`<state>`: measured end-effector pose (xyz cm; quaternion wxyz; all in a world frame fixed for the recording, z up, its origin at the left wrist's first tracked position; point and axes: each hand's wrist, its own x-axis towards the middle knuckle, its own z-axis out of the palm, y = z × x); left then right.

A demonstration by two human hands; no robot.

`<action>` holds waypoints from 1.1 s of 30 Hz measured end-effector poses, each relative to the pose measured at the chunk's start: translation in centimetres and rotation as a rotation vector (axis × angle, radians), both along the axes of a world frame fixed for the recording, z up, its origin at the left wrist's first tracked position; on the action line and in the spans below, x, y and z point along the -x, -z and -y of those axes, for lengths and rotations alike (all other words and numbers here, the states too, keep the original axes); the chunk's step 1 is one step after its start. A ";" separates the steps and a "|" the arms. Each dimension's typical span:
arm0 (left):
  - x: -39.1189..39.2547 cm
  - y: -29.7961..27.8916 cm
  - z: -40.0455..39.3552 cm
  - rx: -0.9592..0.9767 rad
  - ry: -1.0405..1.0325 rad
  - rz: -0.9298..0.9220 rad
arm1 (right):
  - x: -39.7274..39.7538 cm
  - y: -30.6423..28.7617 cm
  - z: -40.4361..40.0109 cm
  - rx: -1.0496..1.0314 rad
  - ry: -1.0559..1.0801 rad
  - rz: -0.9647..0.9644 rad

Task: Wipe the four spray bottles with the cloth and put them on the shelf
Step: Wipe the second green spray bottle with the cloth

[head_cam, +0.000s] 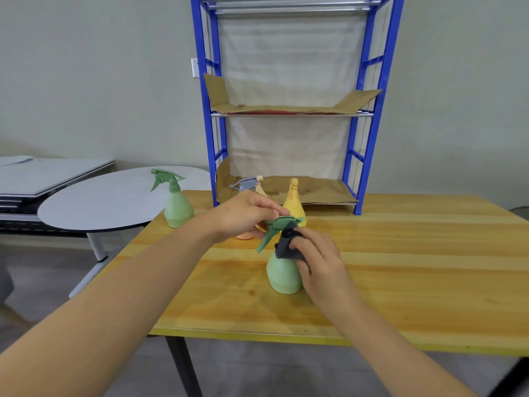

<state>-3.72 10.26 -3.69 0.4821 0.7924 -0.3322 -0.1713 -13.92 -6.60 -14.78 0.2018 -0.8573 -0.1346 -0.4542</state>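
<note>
A pale green spray bottle (283,275) stands upright in the middle of the wooden table (400,267). My left hand (243,213) pinches its dark green spray head from above. My right hand (317,259) holds a dark grey cloth (287,246) against the bottle's neck. Behind my left hand stand an orange bottle (245,234) with a grey spray head, mostly hidden, and a yellow bottle (294,203). A second green bottle (177,206) stands at the table's far left corner. The blue shelf (369,133) rises at the table's back.
The shelf's levels are lined with brown cardboard (315,190). A grey oval table (100,202) and stacked grey boards (43,176) stand to the left, beyond the wooden table's edge. The floor lies below the near edge.
</note>
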 end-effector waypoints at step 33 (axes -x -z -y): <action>2.0 3.8 0.9 0.086 -0.320 0.300 | -1.2 -11.0 2.6 0.119 0.094 -0.561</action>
